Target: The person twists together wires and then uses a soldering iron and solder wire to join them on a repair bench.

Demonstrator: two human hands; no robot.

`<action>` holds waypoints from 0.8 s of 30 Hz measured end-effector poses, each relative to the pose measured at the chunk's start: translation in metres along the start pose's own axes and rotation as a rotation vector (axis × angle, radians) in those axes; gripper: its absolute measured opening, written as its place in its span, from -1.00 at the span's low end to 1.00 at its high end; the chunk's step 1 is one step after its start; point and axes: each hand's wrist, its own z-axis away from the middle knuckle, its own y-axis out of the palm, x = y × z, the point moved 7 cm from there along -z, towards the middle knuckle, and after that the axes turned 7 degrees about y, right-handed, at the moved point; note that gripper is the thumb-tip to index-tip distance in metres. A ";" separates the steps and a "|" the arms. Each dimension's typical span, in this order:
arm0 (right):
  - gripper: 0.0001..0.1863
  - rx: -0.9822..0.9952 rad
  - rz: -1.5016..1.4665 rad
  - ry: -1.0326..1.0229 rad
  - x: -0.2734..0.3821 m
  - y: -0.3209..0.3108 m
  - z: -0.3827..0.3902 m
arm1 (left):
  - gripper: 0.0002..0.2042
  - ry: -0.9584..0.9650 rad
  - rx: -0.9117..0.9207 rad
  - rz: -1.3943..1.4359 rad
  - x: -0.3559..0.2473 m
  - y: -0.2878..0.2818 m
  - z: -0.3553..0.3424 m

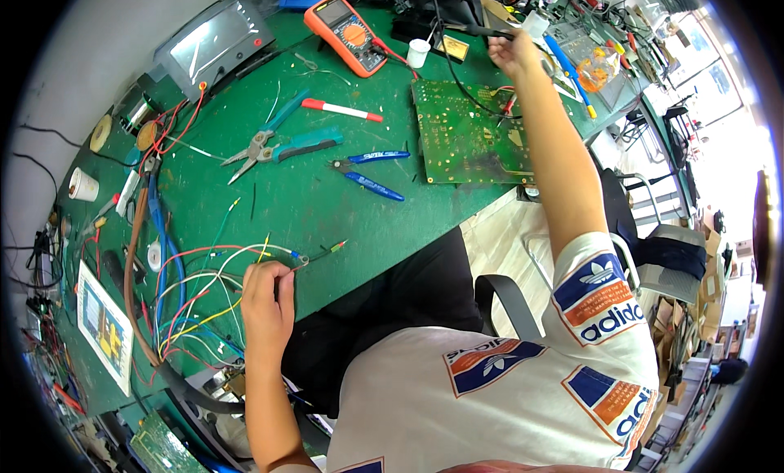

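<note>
While the left hand (268, 297) pinches a thin wire (337, 246) between thumb and finger by the near-left bundle, the right hand (513, 55) curls around a black handle (494, 33) at far right, past the circuit board (469, 138). Pliers (260, 149) and blue cutters (371, 157) lie mid-surface (359, 226).

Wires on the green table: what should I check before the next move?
1. Left hand pinching a wire: ok.
2. Right hand gripping the black handle: ok.
3. Loose wires untangled: not ok, they cross over each other.
4. Pliers lying apart from both hands: ok.
5. Orange multimeter switched on: cannot tell.
</note>
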 end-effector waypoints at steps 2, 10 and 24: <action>-0.75 0.095 0.086 -0.022 0.021 -0.012 0.018 | -0.88 0.027 -0.002 -0.005 -0.002 -0.001 -0.001; -0.55 0.414 -0.144 -0.330 0.057 -0.014 0.186 | -0.85 0.099 -0.008 -0.065 -0.004 -0.007 0.000; -0.39 0.816 -0.107 -0.100 -0.104 0.038 0.351 | -0.85 0.047 -0.121 -0.325 -0.002 -0.068 0.014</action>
